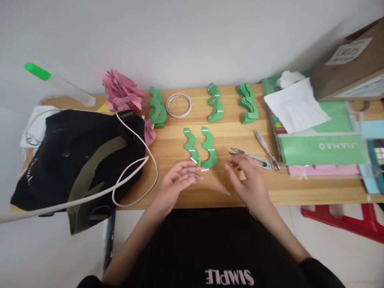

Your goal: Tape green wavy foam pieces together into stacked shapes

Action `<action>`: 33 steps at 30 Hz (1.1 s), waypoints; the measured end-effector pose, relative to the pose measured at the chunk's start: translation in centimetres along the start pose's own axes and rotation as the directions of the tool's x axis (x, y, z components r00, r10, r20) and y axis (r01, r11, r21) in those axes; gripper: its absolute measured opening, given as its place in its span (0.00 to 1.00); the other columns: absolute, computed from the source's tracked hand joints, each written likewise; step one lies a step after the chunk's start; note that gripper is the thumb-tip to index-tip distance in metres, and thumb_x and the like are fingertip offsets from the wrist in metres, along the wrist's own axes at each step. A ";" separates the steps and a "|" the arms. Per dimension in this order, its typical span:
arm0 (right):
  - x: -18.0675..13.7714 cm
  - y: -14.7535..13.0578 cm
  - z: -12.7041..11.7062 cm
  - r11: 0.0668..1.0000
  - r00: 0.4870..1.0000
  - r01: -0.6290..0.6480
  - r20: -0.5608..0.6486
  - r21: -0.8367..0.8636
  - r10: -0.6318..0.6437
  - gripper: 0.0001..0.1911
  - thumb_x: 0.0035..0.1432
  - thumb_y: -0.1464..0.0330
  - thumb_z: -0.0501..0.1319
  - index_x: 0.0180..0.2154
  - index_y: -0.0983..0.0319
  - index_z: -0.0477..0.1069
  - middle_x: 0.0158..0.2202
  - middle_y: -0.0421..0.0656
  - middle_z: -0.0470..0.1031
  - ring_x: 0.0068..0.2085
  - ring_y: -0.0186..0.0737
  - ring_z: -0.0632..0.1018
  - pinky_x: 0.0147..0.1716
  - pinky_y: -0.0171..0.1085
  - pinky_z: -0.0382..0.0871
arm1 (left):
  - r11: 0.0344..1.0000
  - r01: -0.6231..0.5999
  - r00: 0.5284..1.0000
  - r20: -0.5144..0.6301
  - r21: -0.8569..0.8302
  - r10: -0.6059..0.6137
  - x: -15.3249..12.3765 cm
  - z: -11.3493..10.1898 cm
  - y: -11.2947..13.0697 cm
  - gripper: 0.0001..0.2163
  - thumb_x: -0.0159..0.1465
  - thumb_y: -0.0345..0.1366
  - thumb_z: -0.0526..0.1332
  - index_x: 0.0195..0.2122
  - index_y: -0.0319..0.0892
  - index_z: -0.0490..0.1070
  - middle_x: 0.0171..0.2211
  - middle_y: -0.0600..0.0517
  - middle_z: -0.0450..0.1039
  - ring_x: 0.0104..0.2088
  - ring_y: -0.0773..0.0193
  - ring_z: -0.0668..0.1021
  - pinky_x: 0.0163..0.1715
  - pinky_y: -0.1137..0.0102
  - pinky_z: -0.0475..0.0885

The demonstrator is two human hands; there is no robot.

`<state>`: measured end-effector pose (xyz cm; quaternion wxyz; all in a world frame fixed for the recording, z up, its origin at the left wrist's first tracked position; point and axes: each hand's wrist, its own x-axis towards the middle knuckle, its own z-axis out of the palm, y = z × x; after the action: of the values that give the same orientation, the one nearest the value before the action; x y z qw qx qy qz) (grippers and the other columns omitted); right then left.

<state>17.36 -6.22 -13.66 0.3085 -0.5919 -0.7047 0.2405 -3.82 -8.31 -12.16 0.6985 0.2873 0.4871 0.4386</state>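
Observation:
My left hand (177,182) hovers low over the wooden table (228,188), fingers stretched out and empty, fingertips just short of two wavy green paper pieces (200,148) with small white tape strips. My right hand (249,180) lies to the right of them, fingers apart and holding nothing, close to blue-handled snips (255,157). More green wavy pieces lie farther back: a pair (216,103), a stack (248,103) and a bunch (157,108). A roll of white tape (179,106) sits between them.
A black bag (75,156) with a white cable (132,176) covers the table's left. Pink folded paper (123,92) lies behind it. A pen (265,149), green and pink paper packs (324,150), a white tissue (295,106) and a cardboard box (351,64) fill the right. A red stool (345,220) stands below.

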 end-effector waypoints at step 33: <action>-0.3 -1.6 2.4 0.521 0.742 -0.666 0.403 0.534 0.536 0.17 0.47 0.56 0.68 0.28 0.62 0.69 0.15 0.33 0.64 0.15 0.26 0.61 0.14 0.28 0.52 | -0.340 -0.530 0.558 0.621 0.777 0.550 -0.5 -1.2 -6.1 0.09 0.65 0.33 0.56 0.43 0.40 0.74 0.53 0.42 0.76 0.51 0.56 0.77 0.45 0.66 0.70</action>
<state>14.61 -6.69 -14.24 0.3221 -0.6281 -0.3519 0.6148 -3.02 -11.50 -17.45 -0.0013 0.8587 0.4440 0.2560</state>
